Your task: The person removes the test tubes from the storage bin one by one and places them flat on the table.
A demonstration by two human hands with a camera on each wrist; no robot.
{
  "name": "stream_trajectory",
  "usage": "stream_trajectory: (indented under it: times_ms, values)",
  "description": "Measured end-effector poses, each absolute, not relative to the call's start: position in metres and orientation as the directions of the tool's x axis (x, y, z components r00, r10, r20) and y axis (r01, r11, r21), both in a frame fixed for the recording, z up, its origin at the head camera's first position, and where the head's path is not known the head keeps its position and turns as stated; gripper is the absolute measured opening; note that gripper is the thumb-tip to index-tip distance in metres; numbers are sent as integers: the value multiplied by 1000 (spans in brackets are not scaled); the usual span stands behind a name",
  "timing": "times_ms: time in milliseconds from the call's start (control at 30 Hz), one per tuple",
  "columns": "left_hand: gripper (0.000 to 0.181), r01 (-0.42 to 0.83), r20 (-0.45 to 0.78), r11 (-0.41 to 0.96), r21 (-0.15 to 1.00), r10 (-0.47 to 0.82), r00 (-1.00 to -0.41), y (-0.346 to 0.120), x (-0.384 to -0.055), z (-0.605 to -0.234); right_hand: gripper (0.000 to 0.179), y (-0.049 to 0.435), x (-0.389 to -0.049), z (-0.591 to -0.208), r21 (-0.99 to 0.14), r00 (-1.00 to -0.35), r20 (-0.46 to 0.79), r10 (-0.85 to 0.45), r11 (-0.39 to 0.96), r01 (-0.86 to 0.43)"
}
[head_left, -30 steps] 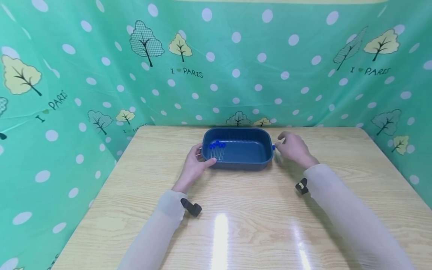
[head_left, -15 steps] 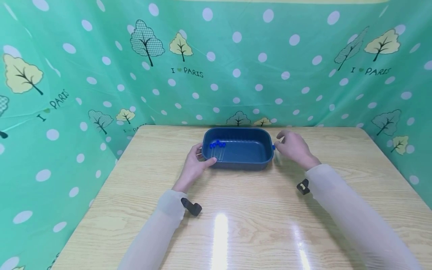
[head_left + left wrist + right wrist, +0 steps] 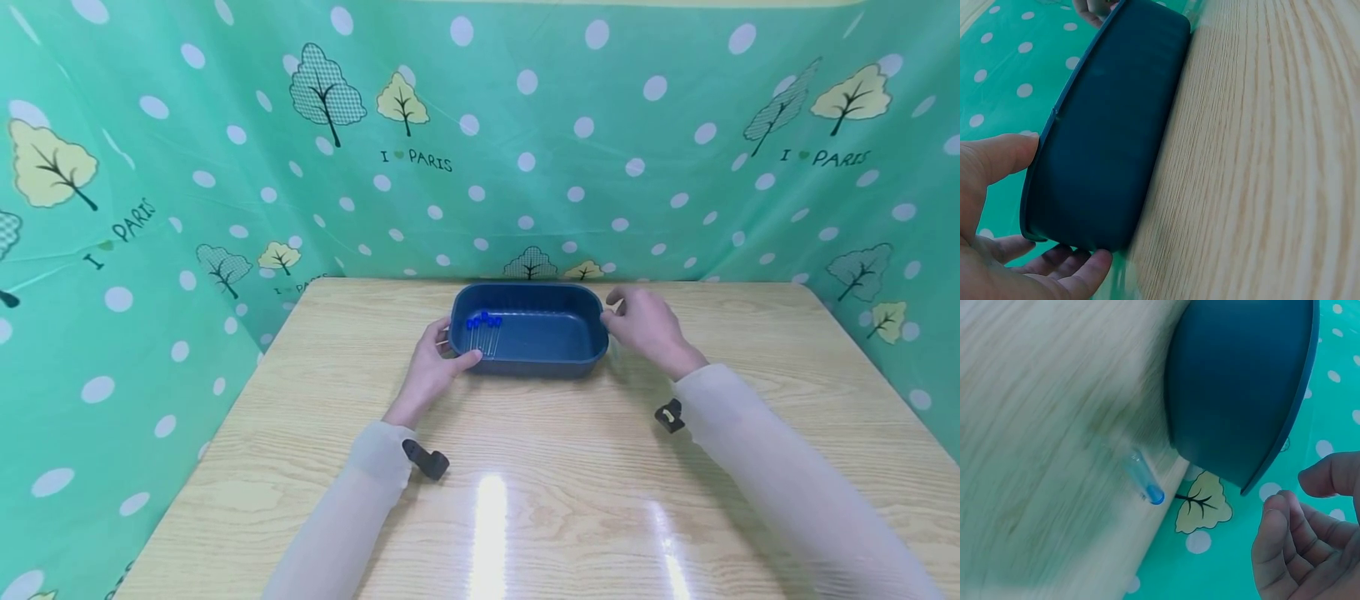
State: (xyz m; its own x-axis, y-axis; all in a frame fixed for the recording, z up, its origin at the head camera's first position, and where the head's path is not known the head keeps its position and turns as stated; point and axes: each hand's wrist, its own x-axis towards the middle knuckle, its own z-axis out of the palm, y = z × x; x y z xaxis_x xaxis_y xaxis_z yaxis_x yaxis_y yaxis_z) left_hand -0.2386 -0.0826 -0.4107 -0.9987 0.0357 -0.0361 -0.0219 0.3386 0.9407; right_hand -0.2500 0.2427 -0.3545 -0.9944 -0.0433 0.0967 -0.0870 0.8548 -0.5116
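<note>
A dark blue plastic basin (image 3: pixel 528 368) sits on the table. Its left end is held by my left hand (image 3: pixel 435 362), thumb at the rim and fingers around the outer wall. Several clear tubes with blue caps (image 3: pixel 483 337) lie side by side in the basin's left part. My right hand (image 3: pixel 648 329) is at the right rim, fingers loosely bent and holding nothing. In the right wrist view, thumb and fingertips of that hand (image 3: pixel 1310 544) are apart. Another clear tube with a blue cap (image 3: pixel 1144 478) is beside the basin's right end, blurred in that view.
The wood-grain table (image 3: pixel 540 467) extends in front of the basin and to both sides. Just behind the basin hangs a green dotted curtain (image 3: pixel 540 200), which also runs along the left and right. Each wrist wears a black camera mount (image 3: pixel 426 460).
My right hand has moved slightly left and up to the basin's rim, away from the blue-capped tube it was at. The left hand and the basin have stayed in place.
</note>
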Motion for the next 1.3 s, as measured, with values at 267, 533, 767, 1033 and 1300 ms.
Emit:
stream_trajectory:
  times_ms: [267, 533, 767, 1033, 1300]
  values:
    - [81, -20, -37, 350, 937, 41, -998, -83, -239, -412, 32, 230, -249, -353, -519, -989, 126, -73, 845, -129]
    - [81, -30, -47, 349, 936, 38, -998, -85, -239, -413, 31, 215, -251, -354, -541, -986, 142, -87, 828, -150]
    - [81, -31, -45, 351, 936, 34, -998, -84, -240, -414, 31, 204, -251, -354, -539, -985, 139, -102, 827, -162]
    - [81, -27, -44, 350, 936, 39, -998, -84, -240, -414, 31, 194, -251, -354, -534, -985, 122, -126, 828, -172]
    - [81, -25, -41, 351, 936, 40, -998, -83, -240, -413, 32, 186, -253, -354, -538, -982, 123, -146, 821, -190]
